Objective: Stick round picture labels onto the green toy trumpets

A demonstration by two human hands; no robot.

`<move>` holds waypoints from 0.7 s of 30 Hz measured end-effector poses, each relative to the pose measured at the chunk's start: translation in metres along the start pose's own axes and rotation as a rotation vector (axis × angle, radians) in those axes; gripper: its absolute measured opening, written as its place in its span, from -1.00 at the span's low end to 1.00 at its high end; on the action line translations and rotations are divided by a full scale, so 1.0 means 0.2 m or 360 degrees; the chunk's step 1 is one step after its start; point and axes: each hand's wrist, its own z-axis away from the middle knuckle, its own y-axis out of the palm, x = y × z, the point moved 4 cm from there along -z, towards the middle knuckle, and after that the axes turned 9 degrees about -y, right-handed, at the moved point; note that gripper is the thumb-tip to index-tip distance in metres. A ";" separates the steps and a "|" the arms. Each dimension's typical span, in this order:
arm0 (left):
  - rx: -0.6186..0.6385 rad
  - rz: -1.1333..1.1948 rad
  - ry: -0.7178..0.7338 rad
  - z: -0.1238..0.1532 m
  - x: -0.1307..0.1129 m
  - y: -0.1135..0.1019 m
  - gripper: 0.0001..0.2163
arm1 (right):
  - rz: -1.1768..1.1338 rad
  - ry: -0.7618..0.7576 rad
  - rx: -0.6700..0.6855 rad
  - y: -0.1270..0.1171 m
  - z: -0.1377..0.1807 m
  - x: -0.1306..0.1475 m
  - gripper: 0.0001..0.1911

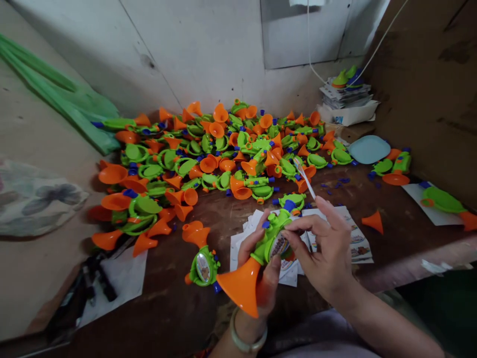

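My left hand (pixel 261 271) is wrapped round a toy trumpet (pixel 274 233) with a green body, blue mouthpiece and orange bell (pixel 240 286); the bell points toward me. An oval printed sticker (pixel 279 247) lies on its side. My right hand (pixel 322 248) is closed, thumb and index fingertips touching the trumpet at the sticker's edge. From its raised fingers sticks out a slim white tool (pixel 306 180), tweezer-like, pointing away from me. Under the hands are printed sticker sheets (pixel 357 238). Another toy trumpet (pixel 203 266) with an oval sticker lies to the left.
A big heap of toy trumpets (pixel 223 149) covers the table's back. At right are a pale blue lid (pixel 368 149), a loose orange bell (pixel 372 222) and several trumpets. Black pens (pixel 99 281) lie on paper at left. A green bag (pixel 82 107) hangs beside the heap.
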 end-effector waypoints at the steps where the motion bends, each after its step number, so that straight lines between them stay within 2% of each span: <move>1: -0.0003 -0.0007 0.0005 0.00 0.00 0.00 -0.64 | 0.0007 -0.0009 0.0006 0.00 0.00 0.01 -0.83; 7: -0.0017 -0.0037 0.0000 0.01 0.00 -0.02 -0.62 | 0.0044 -0.0039 0.0058 0.01 0.02 0.01 -0.71; 10: -0.0092 -0.0010 -0.0039 0.02 -0.01 -0.03 -0.61 | 0.0187 0.0003 0.0011 -0.02 0.04 -0.10 -0.42; 13: -0.0136 0.0054 -0.0034 0.01 -0.05 -0.02 -0.62 | 0.0238 0.0207 -0.0085 -0.04 0.07 -0.22 -0.15; 15: -0.0116 0.0139 -0.0072 0.00 -0.06 -0.01 -0.61 | -0.0024 0.0373 -0.0067 -0.01 0.10 -0.25 -0.11; 19: -0.0140 0.0339 -0.0254 -0.02 -0.02 0.02 -0.58 | -0.0884 0.0649 0.0207 0.11 0.13 -0.19 -0.14; 21: -0.0223 0.0376 -0.0391 -0.02 0.03 0.02 -0.61 | -0.0976 0.0696 0.0115 0.13 0.12 -0.19 -0.21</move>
